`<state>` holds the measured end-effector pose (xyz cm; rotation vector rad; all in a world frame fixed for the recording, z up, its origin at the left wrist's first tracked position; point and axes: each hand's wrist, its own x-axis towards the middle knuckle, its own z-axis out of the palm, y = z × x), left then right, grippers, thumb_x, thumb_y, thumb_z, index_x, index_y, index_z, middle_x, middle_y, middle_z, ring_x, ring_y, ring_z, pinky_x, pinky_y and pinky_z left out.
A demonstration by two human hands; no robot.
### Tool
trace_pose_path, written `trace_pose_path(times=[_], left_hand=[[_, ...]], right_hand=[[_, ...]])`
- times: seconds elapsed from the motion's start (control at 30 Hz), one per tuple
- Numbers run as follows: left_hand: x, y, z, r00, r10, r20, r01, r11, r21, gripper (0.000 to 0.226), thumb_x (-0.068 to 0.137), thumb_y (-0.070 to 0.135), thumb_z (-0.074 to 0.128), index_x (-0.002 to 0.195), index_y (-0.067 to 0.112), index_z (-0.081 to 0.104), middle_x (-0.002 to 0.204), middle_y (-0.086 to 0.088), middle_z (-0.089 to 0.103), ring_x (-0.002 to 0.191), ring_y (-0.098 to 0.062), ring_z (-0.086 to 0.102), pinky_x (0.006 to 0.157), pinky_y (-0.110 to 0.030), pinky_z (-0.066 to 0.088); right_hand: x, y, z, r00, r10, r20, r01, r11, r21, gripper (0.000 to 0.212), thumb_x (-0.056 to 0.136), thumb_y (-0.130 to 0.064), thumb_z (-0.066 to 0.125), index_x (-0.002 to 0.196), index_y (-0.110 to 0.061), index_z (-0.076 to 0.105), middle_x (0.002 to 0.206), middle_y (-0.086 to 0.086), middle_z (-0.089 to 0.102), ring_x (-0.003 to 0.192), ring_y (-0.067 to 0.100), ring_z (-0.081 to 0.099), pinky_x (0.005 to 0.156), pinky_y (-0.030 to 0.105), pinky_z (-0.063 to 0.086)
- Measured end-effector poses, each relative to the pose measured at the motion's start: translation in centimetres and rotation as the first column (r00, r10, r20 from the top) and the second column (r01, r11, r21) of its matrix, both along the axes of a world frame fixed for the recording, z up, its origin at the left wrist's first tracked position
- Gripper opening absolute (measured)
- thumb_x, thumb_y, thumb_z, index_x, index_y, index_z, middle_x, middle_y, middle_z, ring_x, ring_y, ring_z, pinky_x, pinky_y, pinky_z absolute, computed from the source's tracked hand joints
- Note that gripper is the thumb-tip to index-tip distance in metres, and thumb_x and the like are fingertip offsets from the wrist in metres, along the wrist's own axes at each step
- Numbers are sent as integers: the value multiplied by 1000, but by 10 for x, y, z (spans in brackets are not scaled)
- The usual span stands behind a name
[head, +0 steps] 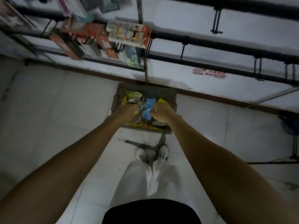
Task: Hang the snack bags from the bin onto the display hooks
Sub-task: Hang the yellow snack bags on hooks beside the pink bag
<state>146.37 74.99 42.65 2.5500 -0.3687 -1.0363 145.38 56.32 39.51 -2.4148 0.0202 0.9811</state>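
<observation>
A grey bin (169,96) stands on the floor against the wall, right in front of my feet. Several snack bags lie in it, among them a yellow-green bag (133,96) at the far left. Both arms reach down into the bin. My right hand (161,111) grips the right edge of a blue snack bag (148,109). On the bag's left side my left hand (127,113) has its fingers curled among the bags; what it holds is hidden. Black display hooks (216,20) stick out from rails on the wall above.
Packets in red, white and green (127,33) hang on the hooks at the upper left. The hooks on the right rails (257,65) are bare. A thin metal upright (145,68) runs down to the bin. A dark stand (292,143) sits at the right edge. Pale floor tiles surround the bin.
</observation>
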Motion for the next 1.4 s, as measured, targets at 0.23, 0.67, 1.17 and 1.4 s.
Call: trace_pose_path(times=[0.23, 0.67, 1.17, 1.4], left_hand=[[-3, 38, -43, 989, 139, -53, -140, 990, -7, 31, 97, 28, 50, 122, 9, 57, 119, -15, 61, 105, -32, 59, 86, -43, 52], [57, 124, -182, 967, 230, -106, -238, 969, -66, 33, 99, 24, 51, 127, 7, 55, 121, -18, 61, 105, -32, 60, 82, -37, 50], [87, 127, -505, 947, 294, -125, -291, 956, 44, 39, 99, 22, 51, 138, 19, 49, 142, -12, 49, 126, -32, 47, 101, -38, 42], [86, 156, -595, 896, 427, -123, -434, 900, -41, 44, 89, 11, 62, 133, 15, 55, 138, -11, 54, 125, -31, 51, 95, -35, 46]], right_hand=[[6, 26, -26, 1000, -8, -5, 8, 1000, 12, 50, 100, -41, 50, 142, -14, 45, 132, 12, 58, 112, 30, 60, 86, 40, 53], [62, 96, -171, 995, -56, -80, 52, 998, -42, 52, 100, -42, 49, 145, -16, 44, 140, 13, 55, 119, 28, 57, 84, 33, 47], [115, 107, -490, 985, 164, -50, -166, 986, -29, 48, 96, -30, 61, 138, -13, 48, 133, 14, 58, 116, 30, 58, 86, 32, 46], [135, 144, -589, 922, 367, 124, -363, 930, -60, 74, 85, -29, 73, 147, -9, 37, 150, 14, 38, 138, 34, 34, 110, 44, 34]])
